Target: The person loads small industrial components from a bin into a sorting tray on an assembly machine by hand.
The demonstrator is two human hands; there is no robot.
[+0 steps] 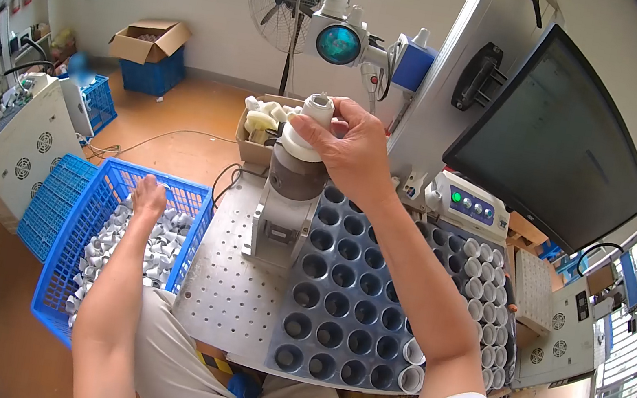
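My right hand (354,151) grips a white, cup-shaped plastic part (318,108) between thumb and fingers. That part sits upright on a white ring on top of a grey cylindrical fixture (295,175), under a round teal lens (337,44). My left hand (150,197) is closed over the far end of a blue plastic basket (191,250). Loose white cup-shaped parts (135,242) fill the basket. A bit of white shows beside the left fingers, but what they hold is hidden.
A dark tray of round holes (336,303) lies right of the fixture, with white parts standing in its right-hand holes. Behind it are a control box with lit buttons (470,205) and a monitor (554,139). A perforated metal plate (226,292) borders the basket.
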